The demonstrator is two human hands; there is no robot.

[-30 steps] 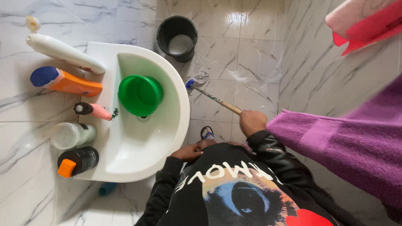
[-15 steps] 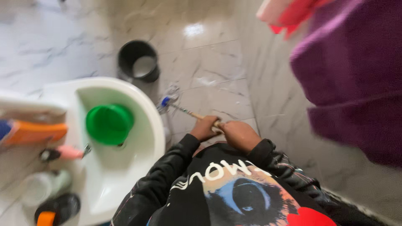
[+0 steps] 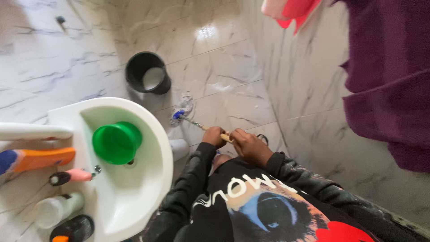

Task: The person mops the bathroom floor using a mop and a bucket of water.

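Observation:
I look down at a marble-tiled bathroom floor. Both my hands grip the wooden handle of a floor brush [image 3: 199, 125] in front of my chest. My left hand [image 3: 215, 136] holds it lower down, my right hand [image 3: 248, 145] just behind it at the handle's upper end. The brush's blue head [image 3: 178, 114] rests on a wet, foamy patch of floor tile, just right of the white washbasin [image 3: 154, 179]. A green plastic bowl [image 3: 116, 142] sits in the basin.
A black bucket [image 3: 147, 72] stands on the floor behind the brush head. Several bottles, among them an orange one [image 3: 42, 158] and a pink one [image 3: 74, 175], lie along the basin's left ledge. Purple towel [image 3: 387, 80] and pink cloth [image 3: 291, 9] hang on the right wall.
My left hand has left my chest and taken hold of the brush handle beside the right hand. The view has swung, so the basin and bucket sit further left.

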